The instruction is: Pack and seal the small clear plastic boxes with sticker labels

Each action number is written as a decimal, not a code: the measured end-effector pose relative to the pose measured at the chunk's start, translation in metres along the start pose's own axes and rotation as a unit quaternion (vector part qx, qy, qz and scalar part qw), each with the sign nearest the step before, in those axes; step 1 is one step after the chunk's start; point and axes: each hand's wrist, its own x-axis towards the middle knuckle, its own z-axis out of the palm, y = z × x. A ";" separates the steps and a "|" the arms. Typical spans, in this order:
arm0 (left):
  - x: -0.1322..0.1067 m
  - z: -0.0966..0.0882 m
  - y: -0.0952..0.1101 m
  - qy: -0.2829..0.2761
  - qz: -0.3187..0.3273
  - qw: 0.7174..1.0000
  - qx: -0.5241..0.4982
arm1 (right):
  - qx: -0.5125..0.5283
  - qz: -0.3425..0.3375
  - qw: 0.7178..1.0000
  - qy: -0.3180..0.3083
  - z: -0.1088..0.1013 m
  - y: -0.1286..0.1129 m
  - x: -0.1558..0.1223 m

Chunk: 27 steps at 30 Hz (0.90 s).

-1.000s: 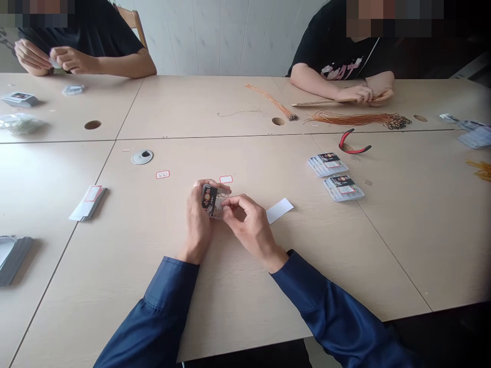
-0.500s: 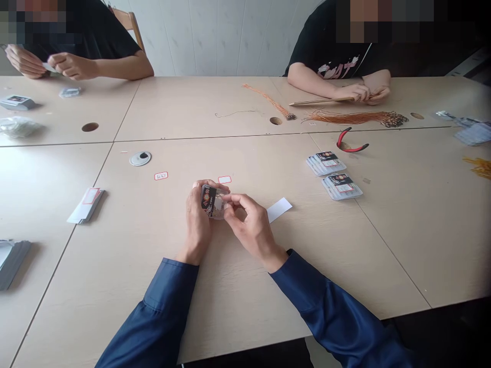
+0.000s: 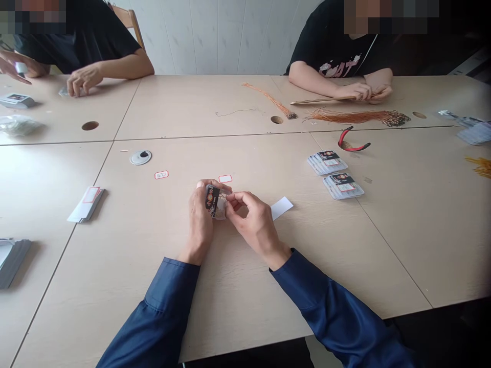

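Observation:
A small clear plastic box (image 3: pixel 213 202) with a black printed label is in my left hand (image 3: pixel 200 217), held upright and tilted towards me. The fingers wrap behind it and the thumb lies along its left side. My right hand (image 3: pixel 255 220) pinches at the box's right edge with thumb and index finger; anything small between those fingertips is hidden. Under the right hand's far side lies a white paper strip (image 3: pixel 283 208). Just beyond the box, a red-bordered sticker (image 3: pixel 225 178) rests on the table.
Stacked labelled boxes (image 3: pixel 343 186) and red-handled pliers (image 3: pixel 355 148) lie to the right. Leftward are a round white disc (image 3: pixel 140 157), another sticker (image 3: pixel 161 175) and a strip stack (image 3: pixel 86 204). Copper-coloured strands (image 3: pixel 353 117) lie before one co-worker; another sits at far left.
The box has turned slightly in my left hand, and my right fingertips have shifted from its face to its right edge. The far-left co-worker's hands have parted, one reaching down to the table.

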 end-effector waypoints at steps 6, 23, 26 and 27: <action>-0.002 0.002 0.002 -0.015 0.023 0.998 0.056 | -0.047 -0.024 0.998 -0.028 -0.006 0.000 0.003; -0.004 0.004 0.006 -0.034 0.048 0.991 0.124 | -0.118 -0.020 0.990 -0.069 -0.007 -0.001 0.004; -0.003 0.004 0.006 -0.018 0.038 0.992 0.120 | -0.087 -0.009 0.995 -0.054 -0.008 -0.001 0.004; -0.003 0.003 0.006 -0.015 0.037 0.992 0.118 | -0.077 -0.005 0.996 -0.049 -0.008 -0.001 0.004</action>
